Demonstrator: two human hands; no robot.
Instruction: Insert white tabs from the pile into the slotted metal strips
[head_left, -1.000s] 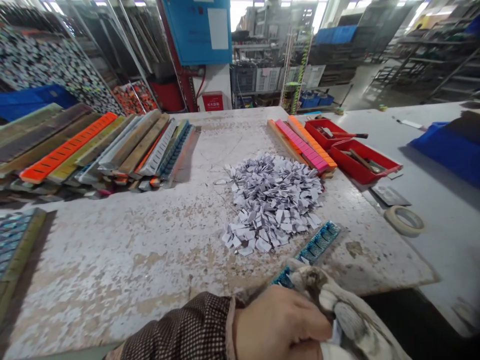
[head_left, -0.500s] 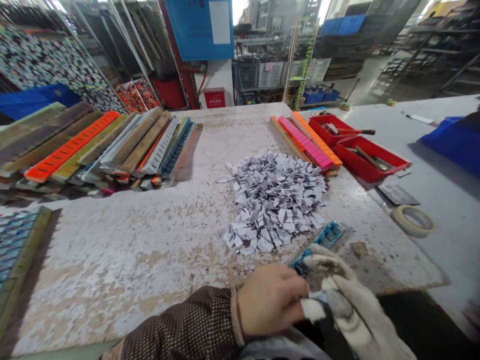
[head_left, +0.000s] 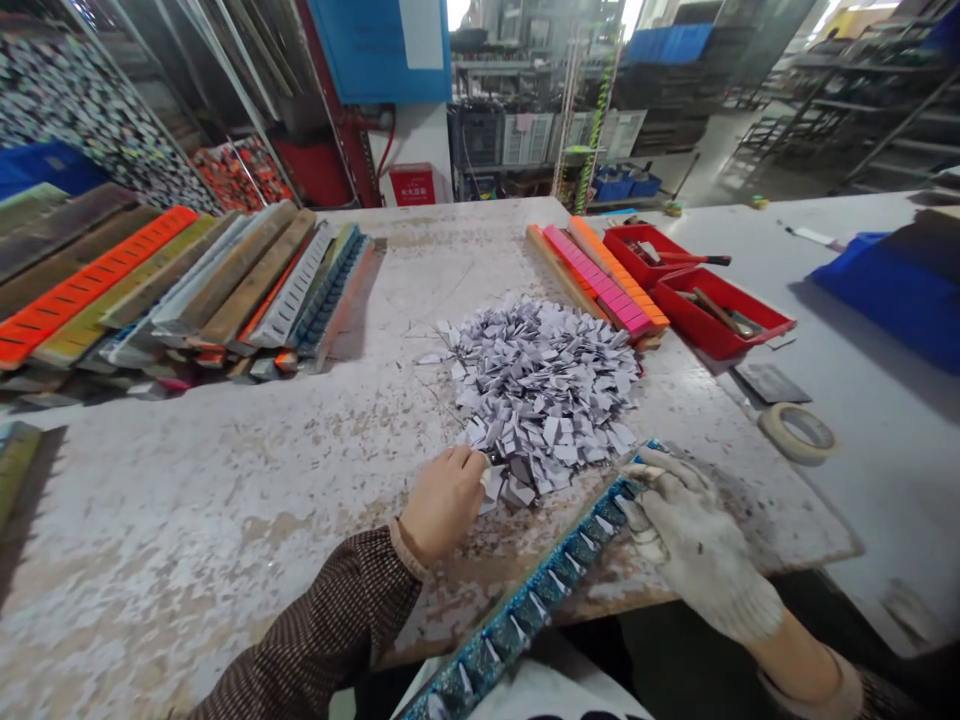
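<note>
A long blue, glittery slotted strip (head_left: 551, 590) runs diagonally from the lower middle up to my right hand, with small whitish pointed pieces standing in several of its slots. My right hand (head_left: 694, 545), in a whitish work glove, is closed over the strip's far end; anything under its fingertips is hidden. At the near left edge of a heap of small white flat pieces (head_left: 544, 385), my left hand (head_left: 444, 505) has its fingers pinched together. A white covering shows on a fingertip. What lies between those fingers cannot be made out.
Stacked slotted bars (head_left: 217, 290) lie at the left. Pink and orange strips (head_left: 600, 285) sit behind the heap, beside two red trays (head_left: 724, 325) with tools. A tape roll (head_left: 796, 433) and a blue bin (head_left: 892, 290) are on the right. The worn board's front edge is close.
My left hand has moved left and up from my right hand to the heap. My right hand has shifted onto the strip's far end, and much more of the strip shows.
</note>
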